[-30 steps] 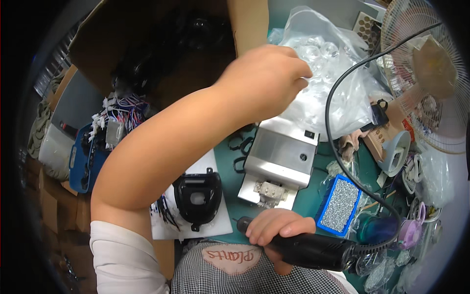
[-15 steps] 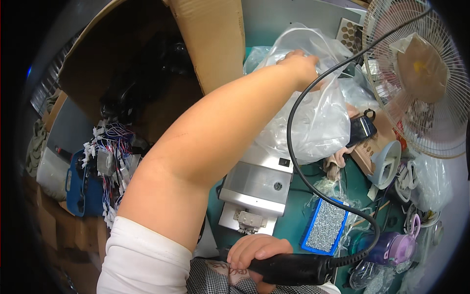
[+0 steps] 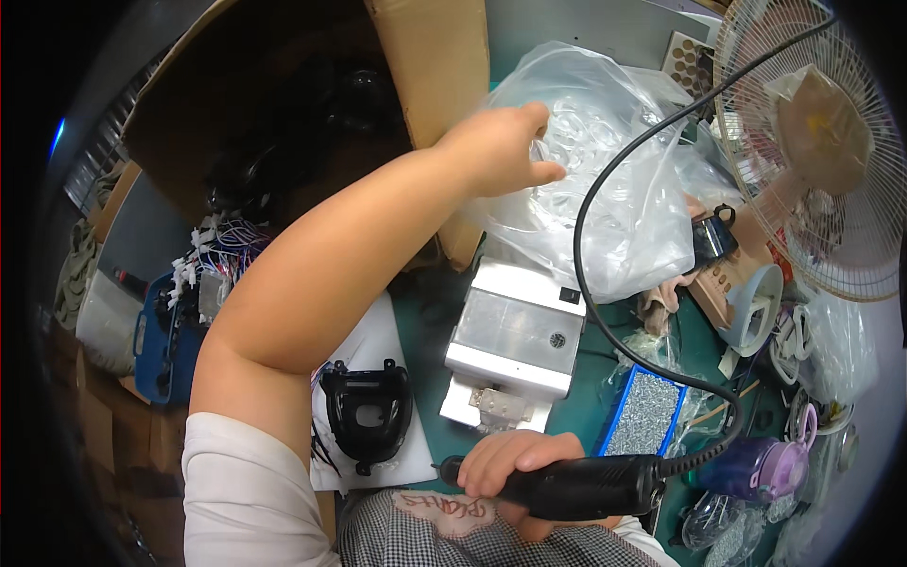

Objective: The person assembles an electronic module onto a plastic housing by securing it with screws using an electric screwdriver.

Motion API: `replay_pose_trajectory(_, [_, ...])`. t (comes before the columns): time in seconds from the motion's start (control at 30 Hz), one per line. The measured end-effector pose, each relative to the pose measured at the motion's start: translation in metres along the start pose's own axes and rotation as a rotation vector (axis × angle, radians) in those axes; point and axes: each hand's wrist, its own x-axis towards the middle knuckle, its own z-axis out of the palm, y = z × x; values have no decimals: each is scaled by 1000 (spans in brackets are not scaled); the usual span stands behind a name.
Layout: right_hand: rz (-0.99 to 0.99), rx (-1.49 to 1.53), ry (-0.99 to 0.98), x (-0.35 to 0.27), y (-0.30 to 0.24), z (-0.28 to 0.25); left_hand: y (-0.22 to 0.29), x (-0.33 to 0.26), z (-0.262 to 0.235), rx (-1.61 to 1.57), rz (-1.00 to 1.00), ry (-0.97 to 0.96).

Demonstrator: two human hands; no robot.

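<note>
My left hand (image 3: 505, 156) is at the left side of an open clear plastic bag (image 3: 633, 227) of clear, shiny pieces. Its fingers are curled, with thumb and forefinger around something see-through that I cannot make out. My right hand (image 3: 510, 463) is wrapped around a black electric screwdriver (image 3: 590, 487), held level near my body with its tip to the left. A black plastic housing (image 3: 368, 416) with a central opening lies on a white sheet (image 3: 408, 452) below my left forearm. Beyond the screwdriver stands a silver-and-white machine (image 3: 515, 331) with a small metal block at its front.
A large cardboard box (image 3: 435, 76) with black parts stands at the far left. Bundled wires (image 3: 222, 246) hang beside it. At right are a blue tray (image 3: 642, 411) of small screws, a purple bottle (image 3: 756, 468) and a fan (image 3: 812, 142). The screwdriver's black cable (image 3: 581, 236) loops across the bag.
My left hand has come out of the bag's middle and moved left to its side. The black housing on the white sheet has come into view. My right hand keeps hold of the screwdriver.
</note>
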Motion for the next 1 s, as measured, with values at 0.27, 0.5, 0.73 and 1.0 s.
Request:
replay_pose_trajectory(0.27, [133,-115,-54,4,-11,-3,5,-15,-4,195,83,41])
replay_pose_trajectory(0.5, [176,-148,-42,8,-14,4,12,-14,1,60,215,235])
replay_pose_trajectory(0.73, [125,-154,48,0,-3,1,22,-34,-23,-1306,-148,-3])
replay_pose_trajectory(1.0, [120,-213,99,-2,3,3,4,-146,-26,-1214,-256,-92])
